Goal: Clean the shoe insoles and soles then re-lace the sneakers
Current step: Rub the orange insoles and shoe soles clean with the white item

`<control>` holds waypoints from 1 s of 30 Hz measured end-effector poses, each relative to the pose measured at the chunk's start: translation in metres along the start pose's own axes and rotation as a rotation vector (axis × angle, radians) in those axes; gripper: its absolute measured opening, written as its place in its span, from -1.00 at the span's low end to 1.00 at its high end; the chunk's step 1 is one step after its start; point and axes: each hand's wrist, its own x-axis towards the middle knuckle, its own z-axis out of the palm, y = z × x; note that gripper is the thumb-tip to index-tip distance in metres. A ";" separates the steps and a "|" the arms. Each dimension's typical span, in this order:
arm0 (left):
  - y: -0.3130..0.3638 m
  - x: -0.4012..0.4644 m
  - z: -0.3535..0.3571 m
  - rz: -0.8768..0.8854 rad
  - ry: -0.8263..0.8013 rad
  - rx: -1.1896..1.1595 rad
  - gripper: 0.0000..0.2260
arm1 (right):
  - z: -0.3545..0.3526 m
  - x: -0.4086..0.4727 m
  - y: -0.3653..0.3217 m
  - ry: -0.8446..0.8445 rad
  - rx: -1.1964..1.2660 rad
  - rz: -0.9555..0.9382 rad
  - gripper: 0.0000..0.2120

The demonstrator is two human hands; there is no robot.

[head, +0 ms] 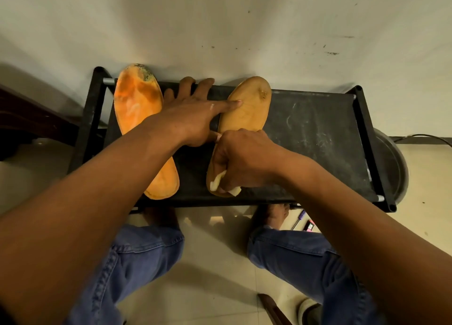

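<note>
Tiled floor (pixel 215 271) under a low black table (pixel 318 134) set against a scuffed pale wall (pixel 244 19). Nearest, the right hand (pixel 242 163) had its fingers curled tight round a whitish cloth (pixel 220 178), pressed on the heel end of the tan insole (pixel 247 109). Beyond it, the left hand (pixel 193 114) lay spread with straight fingers, index pinning the tan insole's forefoot. Orange insole (pixel 137 109) lay just beside, to the left, blotchy, dark stain at the toe. Judged: insole cleaning mid-way; soles and lacing not begun; no sneakers in view.
</note>
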 end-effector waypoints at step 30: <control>0.027 0.003 0.000 -0.178 0.343 -0.385 -0.70 | -0.036 0.037 0.076 0.585 0.830 0.573 -0.89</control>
